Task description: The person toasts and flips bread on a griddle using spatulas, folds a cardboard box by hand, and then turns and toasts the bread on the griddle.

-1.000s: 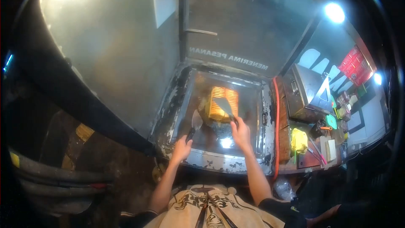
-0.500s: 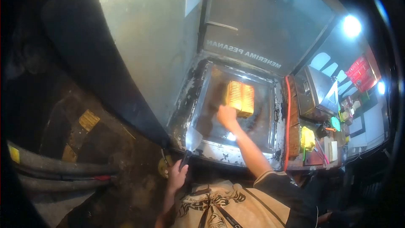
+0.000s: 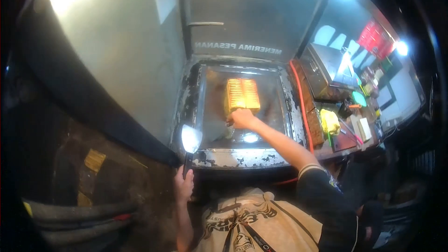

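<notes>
A toasted yellow loaf of bread [image 3: 242, 94] with brown stripes on top lies on the flat metal griddle [image 3: 271, 116]. My right hand [image 3: 242, 118] is closed at the loaf's near edge, with a small dark end of something showing at its left; the rest of that object is hidden. Off the griddle's front left corner, my left hand [image 3: 185, 184] grips the black handle of a metal spatula [image 3: 191, 139], its wide blade pointing up and away from me.
Glass panels [image 3: 238, 18] stand behind and left of the griddle. Along its right side runs an orange hose [image 3: 303, 105]. Farther right are a metal box [image 3: 326, 72], a yellow cloth [image 3: 329, 122] and a green lid [image 3: 359, 98] on a wooden counter.
My left hand has drawn back from the griddle with its spatula. My right hand has come down to the loaf's near edge, and its spatula blade no longer shows above the bread. The view has shifted.
</notes>
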Available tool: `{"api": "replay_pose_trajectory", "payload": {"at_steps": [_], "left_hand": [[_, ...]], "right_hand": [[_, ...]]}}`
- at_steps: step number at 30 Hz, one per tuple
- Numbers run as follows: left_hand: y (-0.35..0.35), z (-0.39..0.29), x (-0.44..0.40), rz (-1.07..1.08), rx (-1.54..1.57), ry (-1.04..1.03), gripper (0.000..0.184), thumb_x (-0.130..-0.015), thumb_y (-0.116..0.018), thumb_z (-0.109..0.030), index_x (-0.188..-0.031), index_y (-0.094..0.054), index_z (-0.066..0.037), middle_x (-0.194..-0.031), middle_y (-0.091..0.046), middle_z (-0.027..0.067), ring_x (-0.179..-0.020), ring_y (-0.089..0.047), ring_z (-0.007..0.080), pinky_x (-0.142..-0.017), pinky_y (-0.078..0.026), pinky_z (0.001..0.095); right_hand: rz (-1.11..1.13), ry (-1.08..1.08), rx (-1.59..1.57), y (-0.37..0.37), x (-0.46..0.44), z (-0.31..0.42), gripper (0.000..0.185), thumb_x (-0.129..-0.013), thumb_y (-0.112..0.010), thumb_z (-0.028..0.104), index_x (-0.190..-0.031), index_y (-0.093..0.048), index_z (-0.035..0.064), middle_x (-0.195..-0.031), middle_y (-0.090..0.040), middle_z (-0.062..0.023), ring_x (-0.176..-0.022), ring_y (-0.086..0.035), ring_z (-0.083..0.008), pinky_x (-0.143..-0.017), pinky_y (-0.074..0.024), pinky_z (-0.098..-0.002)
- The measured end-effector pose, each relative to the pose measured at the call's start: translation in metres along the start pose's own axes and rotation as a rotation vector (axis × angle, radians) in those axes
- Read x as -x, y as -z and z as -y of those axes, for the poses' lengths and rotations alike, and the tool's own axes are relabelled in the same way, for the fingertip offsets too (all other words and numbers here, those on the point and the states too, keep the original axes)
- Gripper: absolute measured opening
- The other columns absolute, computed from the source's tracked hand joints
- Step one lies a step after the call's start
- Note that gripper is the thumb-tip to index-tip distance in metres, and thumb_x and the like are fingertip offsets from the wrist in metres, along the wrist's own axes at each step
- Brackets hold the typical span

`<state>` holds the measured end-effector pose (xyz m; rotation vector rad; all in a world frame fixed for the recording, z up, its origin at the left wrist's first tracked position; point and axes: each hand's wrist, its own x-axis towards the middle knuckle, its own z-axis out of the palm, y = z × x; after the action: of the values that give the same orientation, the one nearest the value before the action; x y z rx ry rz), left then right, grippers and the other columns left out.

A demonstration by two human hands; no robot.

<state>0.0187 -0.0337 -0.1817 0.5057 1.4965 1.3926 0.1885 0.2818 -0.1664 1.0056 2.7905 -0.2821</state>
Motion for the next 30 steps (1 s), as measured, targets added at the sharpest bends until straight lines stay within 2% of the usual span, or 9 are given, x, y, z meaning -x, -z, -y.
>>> {"api": "replay_pose_trajectory", "payload": {"at_steps": [2, 10, 13, 17, 19, 24, 27, 30], "left_hand": [[-0.005, -0.005, 0.006, -0.022, 0.008, 0.025, 0.020, -0.092, -0.053, -0.015, -0.109, -0.055, -0.005, -0.065, -0.047, -0.0033, -0.046, -0.041, 0.0036, -0.040, -0.036, 0.0198], [-0.039, 0.012, 0.039, -0.143, 0.073, 0.078, 0.010, -0.093, -0.052, -0.014, -0.098, -0.051, -0.006, -0.063, -0.043, -0.0032, -0.043, -0.037, 0.0041, -0.038, -0.036, 0.0201], [-0.052, 0.023, 0.038, -0.148, 0.128, 0.079, 0.010, -0.093, -0.052, -0.015, -0.096, -0.050, -0.006, -0.063, -0.043, -0.0027, -0.042, -0.035, 0.0038, -0.037, -0.033, 0.0202], [-0.081, 0.021, 0.028, -0.122, 0.107, 0.055, 0.011, -0.093, -0.053, -0.018, -0.089, -0.047, -0.009, -0.065, -0.044, -0.0019, -0.041, -0.031, 0.0041, -0.036, -0.025, 0.0204], [-0.096, 0.021, 0.024, -0.100, 0.114, 0.064, 0.011, -0.093, -0.053, -0.018, -0.088, -0.047, -0.010, -0.065, -0.044, -0.0018, -0.042, -0.031, 0.0044, -0.037, -0.025, 0.0206], [-0.135, 0.029, 0.005, -0.024, 0.155, 0.072, 0.008, -0.093, -0.052, -0.015, -0.092, -0.049, -0.008, -0.067, -0.046, -0.0005, -0.043, -0.034, 0.0045, -0.037, -0.026, 0.0203], [-0.158, 0.031, 0.011, -0.056, 0.093, 0.080, 0.008, -0.092, -0.054, -0.014, -0.093, -0.050, -0.007, -0.067, -0.047, 0.0002, -0.043, -0.034, 0.0055, -0.038, -0.026, 0.0207], [-0.167, 0.043, 0.018, -0.059, 0.119, 0.155, 0.010, -0.091, -0.056, -0.014, -0.097, -0.052, -0.006, -0.066, -0.047, 0.0005, -0.044, -0.036, 0.0065, -0.038, -0.027, 0.0226]], "right_hand": [[-0.012, -0.010, 0.128, 0.000, 0.002, -0.029, 0.014, -0.072, -0.064, 0.020, -0.083, -0.069, 0.0127, -0.083, -0.068, -0.0118, -0.077, -0.067, -0.0289, -0.065, -0.0527, -0.0417], [-0.039, -0.313, 0.208, 0.025, 0.115, -0.123, 0.013, -0.071, -0.065, 0.019, -0.075, -0.070, 0.0090, -0.079, -0.068, -0.0140, -0.074, -0.068, -0.0297, -0.063, -0.0541, -0.0395], [-0.074, -0.399, 0.024, -0.009, 0.166, -0.147, 0.016, -0.073, -0.064, 0.021, -0.083, -0.070, 0.0099, -0.080, -0.068, -0.0144, -0.076, -0.067, -0.0305, -0.068, -0.0533, -0.0421], [-0.139, -0.576, -0.206, -0.013, 0.225, -0.108, 0.021, -0.074, -0.064, 0.023, -0.089, -0.069, 0.0098, -0.083, -0.068, -0.0144, -0.080, -0.066, -0.0317, -0.072, -0.0520, -0.0430], [-0.104, -0.647, -0.214, -0.020, 0.230, -0.093, 0.020, -0.078, -0.063, 0.025, -0.091, -0.068, 0.0108, -0.082, -0.067, -0.0145, -0.080, -0.065, -0.0327, -0.072, -0.0514, -0.0432], [-0.409, -0.527, -0.239, -0.061, 0.151, -0.144, 0.015, -0.074, -0.063, 0.021, -0.077, -0.066, 0.0063, -0.072, -0.066, -0.0156, -0.071, -0.066, -0.0331, -0.065, -0.0524, -0.0429], [-0.373, -0.553, -0.248, -0.033, 0.136, -0.169, 0.016, -0.069, -0.068, 0.017, -0.080, -0.070, 0.0058, -0.080, -0.068, -0.0156, -0.080, -0.067, -0.0305, -0.069, -0.0532, -0.0389], [-0.207, -0.561, -0.260, 0.024, 0.172, -0.161, 0.018, -0.069, -0.068, 0.019, -0.081, -0.071, 0.0066, -0.084, -0.069, -0.0150, -0.084, -0.068, -0.0298, -0.071, -0.0535, -0.0370]]}}
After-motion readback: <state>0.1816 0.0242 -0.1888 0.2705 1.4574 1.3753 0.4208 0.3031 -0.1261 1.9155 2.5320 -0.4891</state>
